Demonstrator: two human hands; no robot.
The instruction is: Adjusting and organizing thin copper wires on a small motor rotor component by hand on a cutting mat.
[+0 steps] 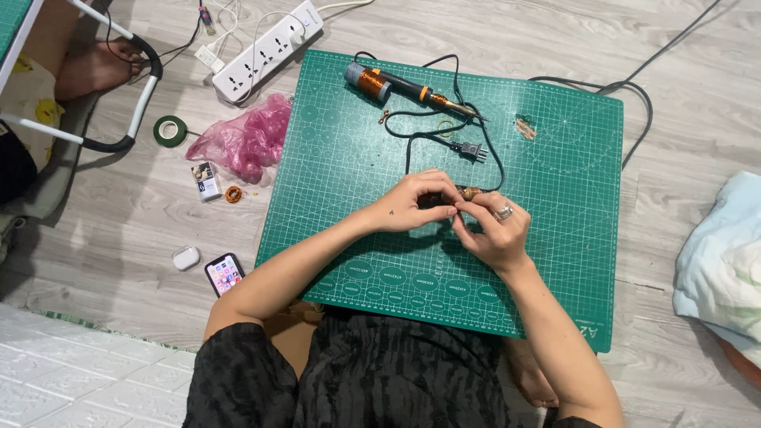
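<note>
Green cutting mat (349,238) lies on grey wood-look floor (119,230). On mat, far side: soldering iron (412,89) with orange and black handle, tip pointing right; loose two-pin plug (472,150) on black cord just nearer. White power strip (268,51) off the mat's far left corner. Crumpled pink plastic bag (242,141) touching the mat's left edge. Roll of green tape (170,131) left of the bag. Smartphone (224,273), screen lit, and white earbud case (186,257) near left. Pale blue cloth (721,269) at right edge.
</note>
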